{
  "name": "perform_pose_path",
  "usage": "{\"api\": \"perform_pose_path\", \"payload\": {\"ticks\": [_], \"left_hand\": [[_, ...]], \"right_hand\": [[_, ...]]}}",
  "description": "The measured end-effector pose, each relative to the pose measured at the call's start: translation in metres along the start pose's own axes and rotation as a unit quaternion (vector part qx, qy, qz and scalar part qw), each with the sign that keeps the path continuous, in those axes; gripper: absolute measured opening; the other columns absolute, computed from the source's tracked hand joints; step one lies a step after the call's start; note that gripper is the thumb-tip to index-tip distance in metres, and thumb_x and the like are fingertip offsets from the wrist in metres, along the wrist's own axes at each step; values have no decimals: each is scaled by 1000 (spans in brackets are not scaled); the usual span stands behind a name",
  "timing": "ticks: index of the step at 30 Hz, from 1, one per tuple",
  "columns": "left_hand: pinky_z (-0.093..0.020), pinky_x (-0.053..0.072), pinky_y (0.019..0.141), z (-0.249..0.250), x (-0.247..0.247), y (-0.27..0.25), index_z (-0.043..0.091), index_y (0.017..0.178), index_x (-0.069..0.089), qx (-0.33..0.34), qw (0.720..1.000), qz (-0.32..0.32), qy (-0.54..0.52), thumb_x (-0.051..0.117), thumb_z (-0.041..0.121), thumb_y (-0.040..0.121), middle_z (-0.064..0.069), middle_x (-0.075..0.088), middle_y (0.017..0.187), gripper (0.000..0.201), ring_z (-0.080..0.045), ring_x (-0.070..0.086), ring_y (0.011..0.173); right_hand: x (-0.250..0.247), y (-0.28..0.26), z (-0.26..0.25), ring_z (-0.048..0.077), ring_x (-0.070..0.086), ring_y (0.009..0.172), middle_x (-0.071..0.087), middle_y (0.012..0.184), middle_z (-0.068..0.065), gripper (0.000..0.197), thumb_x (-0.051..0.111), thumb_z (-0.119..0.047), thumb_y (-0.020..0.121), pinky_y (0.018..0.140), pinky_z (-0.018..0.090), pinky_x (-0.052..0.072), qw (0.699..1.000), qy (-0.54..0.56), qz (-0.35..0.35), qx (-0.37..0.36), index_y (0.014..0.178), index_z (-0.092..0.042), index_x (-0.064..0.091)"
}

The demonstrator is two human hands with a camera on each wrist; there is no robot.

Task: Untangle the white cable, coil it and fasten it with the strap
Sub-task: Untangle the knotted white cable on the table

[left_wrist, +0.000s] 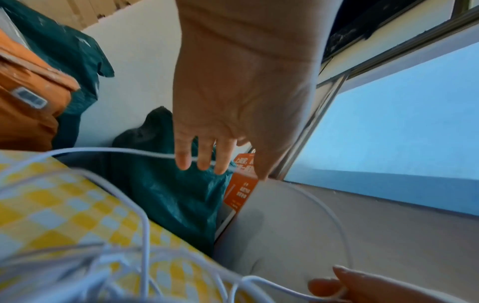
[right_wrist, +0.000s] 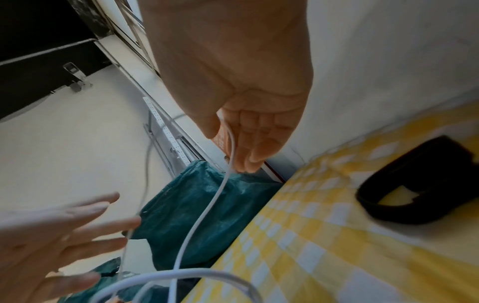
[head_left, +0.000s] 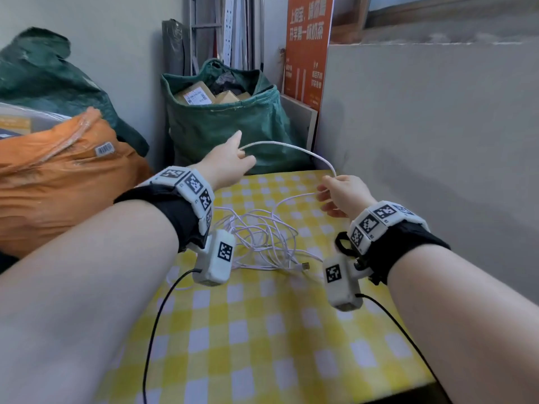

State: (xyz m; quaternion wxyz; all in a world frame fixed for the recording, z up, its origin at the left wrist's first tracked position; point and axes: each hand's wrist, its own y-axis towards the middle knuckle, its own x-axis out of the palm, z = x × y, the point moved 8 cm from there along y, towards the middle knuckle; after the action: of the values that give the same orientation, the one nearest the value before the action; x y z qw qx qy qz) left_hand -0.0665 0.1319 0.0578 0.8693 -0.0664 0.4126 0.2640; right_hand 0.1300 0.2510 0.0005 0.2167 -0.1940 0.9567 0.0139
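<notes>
The white cable (head_left: pixel 262 237) lies in a loose tangle on the yellow-checked tablecloth (head_left: pixel 262 330), its plug (head_left: pixel 304 266) at the near side. One length arcs up between my hands. My left hand (head_left: pixel 230 161) is raised beyond the table's far edge with straight, spread fingers (left_wrist: pixel 204 155), and the cable (left_wrist: pixel 116 150) runs across them. My right hand (head_left: pixel 341 193) pinches the cable (right_wrist: pixel 207 207) between thumb and fingers (right_wrist: pixel 249 155) above the table's right side. The black strap (right_wrist: pixel 394 217) lies as a loop on the cloth under my right wrist, partly hidden in the head view.
A green sack (head_left: pixel 227 123) of parcels stands just behind the table's far edge. An orange wrapped bundle (head_left: pixel 58 185) crowds the left side. A grey panel (head_left: pixel 423 141) runs along the table's right edge, with an orange sign (head_left: pixel 306 53) behind it.
</notes>
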Motion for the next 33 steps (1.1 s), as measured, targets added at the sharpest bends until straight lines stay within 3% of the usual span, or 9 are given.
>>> {"api": "perform_pose_path", "payload": {"ticks": [3,7,14,17,21,24,27,30,33], "left_hand": [[-35,40,103,-1,49,-3,23,151,-3,-2,987,-145,76,55,35,92,-5,41,147,84,-23,51,122],[-30,38,103,-1,91,-16,18,142,38,22,948,-250,195,56,40,91,1,50,140,58,-18,50,124],[-36,35,108,-4,114,-35,34,132,50,41,913,-334,233,57,64,79,9,50,138,61,-13,48,125],[-38,39,106,-5,114,-41,36,130,50,46,898,-351,261,67,55,76,11,52,135,60,-13,50,122],[-26,48,87,-1,111,-48,29,122,60,68,901,-350,247,62,19,88,5,61,125,35,-11,58,102],[-21,45,71,0,106,-55,30,116,64,76,902,-348,244,56,12,89,7,64,110,33,-10,57,91],[-25,46,74,0,99,-59,30,111,67,78,905,-336,248,55,12,89,9,64,101,31,-11,58,93],[-35,49,91,-5,89,-63,29,105,69,70,911,-328,239,56,10,89,6,67,103,28,-14,60,102],[-25,49,77,-7,70,-71,30,100,70,53,914,-318,246,54,8,89,7,69,104,29,-9,58,94]], "right_hand": [[-10,10,20,21,56,68,61,79,3,13,55,-24,87,64,33,54,995,-96,12,9,92,-15,63],[-10,18,49,27,63,98,65,95,9,31,71,-25,80,82,35,53,934,-346,-57,66,105,-7,67],[-3,81,141,31,66,81,57,68,0,29,71,-43,55,80,52,54,789,-581,-149,135,56,-16,60],[-9,137,189,33,65,85,54,70,2,25,64,-40,54,78,56,54,801,-567,-146,124,61,-19,53],[-14,39,94,30,63,101,66,110,3,46,66,-30,74,88,40,53,846,-517,-113,66,120,-23,62],[14,-18,35,17,59,109,58,129,-2,45,52,-5,89,85,20,46,897,-411,-161,-34,129,-24,58],[57,-46,14,8,58,75,55,129,-7,55,52,2,86,62,16,47,890,-354,-272,-99,131,-30,55],[88,-63,16,16,63,84,65,115,-4,45,54,-2,86,80,30,57,839,-413,-340,-99,125,-23,61],[92,-68,10,11,60,68,63,75,-2,23,61,-16,88,73,26,54,861,-375,-330,-96,109,-14,70]]}}
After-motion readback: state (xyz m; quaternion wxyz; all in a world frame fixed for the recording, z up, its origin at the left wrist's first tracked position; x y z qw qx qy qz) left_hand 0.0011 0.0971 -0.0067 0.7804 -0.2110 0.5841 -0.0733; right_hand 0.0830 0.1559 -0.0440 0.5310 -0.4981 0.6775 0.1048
